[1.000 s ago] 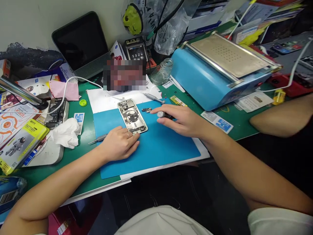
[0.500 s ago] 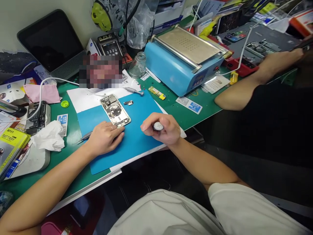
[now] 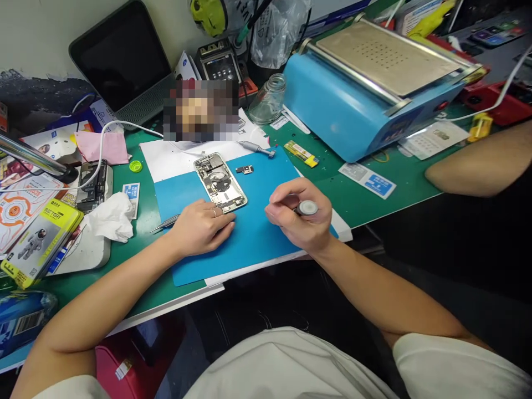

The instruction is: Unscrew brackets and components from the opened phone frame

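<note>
On the blue mat [image 3: 253, 221] lies an opened phone [image 3: 226, 188] with its inner parts showing. My left hand [image 3: 203, 227] rests flat at the phone's lower end, fingers stretched out and touching its edge. A thin pointed metal tool [image 3: 166, 223] lies partly under that hand. Raised over the mat's right side, my right hand [image 3: 305, 219] is closed around a screwdriver [image 3: 308, 208], its round grey cap turned toward me and its tip hidden. A small dark phone part [image 3: 245, 169] lies right of the phone. Another screwdriver [image 3: 255, 148] lies at the mat's far edge.
Behind the mat stand a glass jar [image 3: 268, 100] and a blue heating plate machine [image 3: 332, 111]. Crumpled tissue [image 3: 112, 219] and a yellow battery box [image 3: 41, 241] are on the left. Another person's arm [image 3: 482, 160] leans on the bench at right. One patch behind the mat is pixelated.
The view has shifted, so the bench things sit further right in the picture. My right hand's fingers have turned a little on the screwdriver. My left hand stays at the phone.
</note>
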Motion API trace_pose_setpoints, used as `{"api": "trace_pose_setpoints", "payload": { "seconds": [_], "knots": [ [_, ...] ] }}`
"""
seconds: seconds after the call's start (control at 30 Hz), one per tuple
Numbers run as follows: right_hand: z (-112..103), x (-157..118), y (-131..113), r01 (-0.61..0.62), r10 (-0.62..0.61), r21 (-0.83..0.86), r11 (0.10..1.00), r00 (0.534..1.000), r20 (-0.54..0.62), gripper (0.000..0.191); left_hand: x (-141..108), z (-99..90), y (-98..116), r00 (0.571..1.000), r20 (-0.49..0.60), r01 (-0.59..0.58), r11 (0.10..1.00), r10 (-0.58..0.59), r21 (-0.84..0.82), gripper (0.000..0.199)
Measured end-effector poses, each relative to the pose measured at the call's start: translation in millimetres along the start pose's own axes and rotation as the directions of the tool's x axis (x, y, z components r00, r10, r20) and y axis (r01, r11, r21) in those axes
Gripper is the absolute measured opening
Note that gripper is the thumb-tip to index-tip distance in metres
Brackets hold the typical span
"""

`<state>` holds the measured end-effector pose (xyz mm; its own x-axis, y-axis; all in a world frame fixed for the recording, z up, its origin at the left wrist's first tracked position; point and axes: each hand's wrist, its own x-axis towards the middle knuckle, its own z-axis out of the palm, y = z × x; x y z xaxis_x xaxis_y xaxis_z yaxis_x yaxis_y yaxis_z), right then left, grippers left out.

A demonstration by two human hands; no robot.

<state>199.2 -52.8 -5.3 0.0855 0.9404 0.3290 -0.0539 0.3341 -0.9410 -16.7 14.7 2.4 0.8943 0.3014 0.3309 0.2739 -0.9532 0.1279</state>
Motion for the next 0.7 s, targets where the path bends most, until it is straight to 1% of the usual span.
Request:
{"api": "trace_pose_setpoints", "payload": {
  "seconds": [0.17, 0.3, 0.4, 0.43, 0.47, 0.5, 0.53, 0.57, 0.6, 0.63, 0.67, 0.7],
  "knots": [
    [0, -2, 1, 0.067, -0.065, -0.066, 0.996, 0.997, 0.028, 0.009, -2, 1.7, 1, 0.998, -0.014, -0.054, 0.998, 0.054, -0.007, 0.031],
    [-1, -6, 4, 0.098, -0.091, -0.106, 0.990, 0.993, 0.072, 0.008, -4, 1.2, 3, 0.990, -0.027, -0.139, 0.990, 0.138, -0.021, 0.030],
    [-1, -6, -2, 0.142, -0.122, -0.140, 0.980, 0.983, 0.140, 0.003, -3, -1.0, 4, 0.978, -0.013, -0.210, 0.977, 0.210, -0.038, 0.032],
    [-1, -5, -5, 0.156, -0.127, -0.145, 0.977, 0.974, 0.188, 0.008, -3, -1.7, 5, 0.974, -0.006, -0.226, 0.973, 0.226, -0.053, 0.033],
    [-1, -2, -10, 0.167, -0.125, -0.148, 0.975, 0.958, 0.259, 0.019, -3, -2.3, 5, 0.971, 0.003, -0.237, 0.969, 0.237, -0.070, 0.034],
    [0, 2, -15, 0.183, -0.121, -0.151, 0.971, 0.928, 0.351, 0.032, -3, -2.8, 6, 0.969, 0.014, -0.243, 0.966, 0.246, -0.088, 0.035],
    [1, 7, -20, 0.193, -0.107, -0.153, 0.969, 0.889, 0.445, 0.046, -3, -3.0, 6, 0.968, 0.028, -0.247, 0.964, 0.251, -0.100, 0.036],
    [3, 13, -24, 0.221, -0.090, -0.174, 0.960, 0.828, 0.554, 0.055, -3, -3.0, 6, 0.966, 0.040, -0.250, 0.962, 0.255, -0.107, 0.037],
    [4, 21, -28, 0.271, -0.084, -0.216, 0.938, 0.783, 0.617, 0.057, -4, -2.9, 7, 0.965, 0.050, -0.250, 0.962, 0.256, -0.107, 0.037],
    [7, 30, -30, 0.331, -0.088, -0.257, 0.908, 0.750, 0.656, 0.054, -4, -2.7, 7, 0.965, 0.059, -0.249, 0.963, 0.256, -0.103, 0.038],
    [10, 40, -31, 0.378, -0.087, -0.302, 0.875, 0.736, 0.671, 0.052, -4, -2.4, 7, 0.965, 0.066, -0.247, 0.964, 0.254, -0.098, 0.038],
    [14, 50, -31, 0.401, -0.055, -0.353, 0.845, 0.723, 0.689, 0.050, -5, -2.1, 8, 0.965, 0.072, -0.247, 0.965, 0.254, -0.093, 0.037]
  ]
}}
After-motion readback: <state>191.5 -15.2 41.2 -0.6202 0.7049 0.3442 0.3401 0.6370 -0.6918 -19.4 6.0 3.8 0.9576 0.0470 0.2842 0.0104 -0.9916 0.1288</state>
